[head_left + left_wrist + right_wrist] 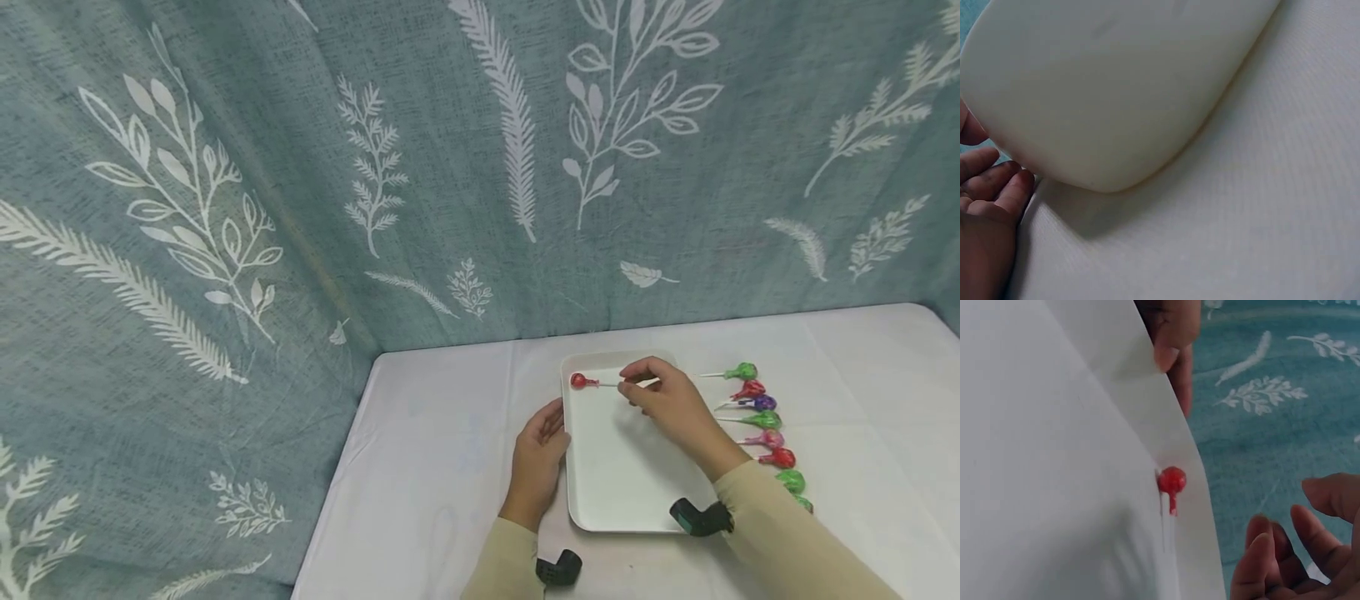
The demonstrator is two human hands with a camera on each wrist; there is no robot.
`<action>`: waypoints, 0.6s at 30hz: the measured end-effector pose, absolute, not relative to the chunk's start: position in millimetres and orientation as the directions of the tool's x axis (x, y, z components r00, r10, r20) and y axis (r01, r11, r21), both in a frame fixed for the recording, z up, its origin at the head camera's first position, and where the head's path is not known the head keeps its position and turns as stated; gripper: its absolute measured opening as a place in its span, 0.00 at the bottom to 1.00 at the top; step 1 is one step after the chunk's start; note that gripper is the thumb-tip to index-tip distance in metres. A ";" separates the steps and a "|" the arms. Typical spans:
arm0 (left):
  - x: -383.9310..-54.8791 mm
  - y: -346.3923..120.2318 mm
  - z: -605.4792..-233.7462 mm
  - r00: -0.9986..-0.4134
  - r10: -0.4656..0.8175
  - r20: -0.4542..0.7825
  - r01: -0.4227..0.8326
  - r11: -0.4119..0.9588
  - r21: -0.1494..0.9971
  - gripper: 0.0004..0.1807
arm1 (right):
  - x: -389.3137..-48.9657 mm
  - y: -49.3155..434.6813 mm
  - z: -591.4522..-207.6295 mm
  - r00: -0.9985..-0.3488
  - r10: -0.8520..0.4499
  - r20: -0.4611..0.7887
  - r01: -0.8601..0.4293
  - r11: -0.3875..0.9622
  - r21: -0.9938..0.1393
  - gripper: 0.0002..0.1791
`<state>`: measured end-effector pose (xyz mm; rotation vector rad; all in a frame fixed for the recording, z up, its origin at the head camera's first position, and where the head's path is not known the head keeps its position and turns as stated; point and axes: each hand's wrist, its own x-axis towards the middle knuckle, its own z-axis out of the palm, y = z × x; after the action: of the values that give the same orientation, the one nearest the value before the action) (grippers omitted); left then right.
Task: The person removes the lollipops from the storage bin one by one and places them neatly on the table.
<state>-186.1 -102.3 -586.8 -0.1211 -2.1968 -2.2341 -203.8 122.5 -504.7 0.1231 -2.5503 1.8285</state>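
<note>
A red-wrapped lollipop [578, 381] lies in the far left corner of a white tray [611, 500], its stick pointing right. My left hand [537, 458] holds the tray's left side; in the right wrist view its thumb [1169, 356] rests on the rim with fingers beyond the edge. Over the tray's far end, my right hand [667, 404] is close to the end of the lollipop's stick. In the right wrist view, the thumb and fingers of that hand [1310, 550] are parted and bent, with no lollipop between them.
To the right of the tray, several wrapped lollipops form a column on the white-covered table [427, 450], among them a green one [746, 371], a purple one [763, 402] and a red one [782, 457]. A leaf-patterned teal curtain [450, 167] hangs behind the table.
</note>
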 end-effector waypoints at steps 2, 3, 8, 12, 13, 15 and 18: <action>-185.5 -101.9 -587.2 -0.997 0.047 0.059 0.058 -0.009 0.998 0.29 | -208.4 115.1 -508.1 -0.997 -0.069 0.040 -0.061 0.325 -0.944 0.16; -185.2 -101.6 -586.9 -0.997 0.049 0.059 0.059 -0.005 0.998 0.29 | -210.5 111.5 -510.1 -0.997 -0.070 0.040 -0.062 0.334 -0.941 0.15; -185.9 -100.1 -585.8 -0.995 0.068 0.071 0.072 0.013 0.997 0.29 | -219.7 96.0 -522.1 -0.995 -0.079 0.063 -0.089 0.391 -0.916 0.12; -188.2 -100.5 -586.0 -0.994 0.074 0.083 0.085 0.018 0.996 0.29 | -226.3 84.9 -532.3 -0.991 -0.111 0.074 -0.113 0.409 -0.905 0.13; -188.8 -100.9 -586.3 -0.993 0.077 0.087 0.088 0.015 0.996 0.29 | -228.1 82.1 -535.3 -0.989 -0.122 0.079 -0.123 0.414 -0.902 0.14; -189.8 -101.7 -587.5 -0.993 0.079 0.091 0.093 0.014 0.996 0.29 | -230.9 76.4 -540.4 -0.984 -0.154 0.090 -0.149 0.436 -0.887 0.16; -190.8 -103.6 -589.5 -0.992 0.082 0.099 0.100 0.005 0.995 0.29 | -234.5 68.9 -547.2 -0.974 -0.202 0.105 -0.191 0.471 -0.861 0.20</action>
<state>-190.8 -103.6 -589.5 -0.2010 -2.2182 -2.1973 -234.5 68.9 -547.2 0.3613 -2.7037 1.5815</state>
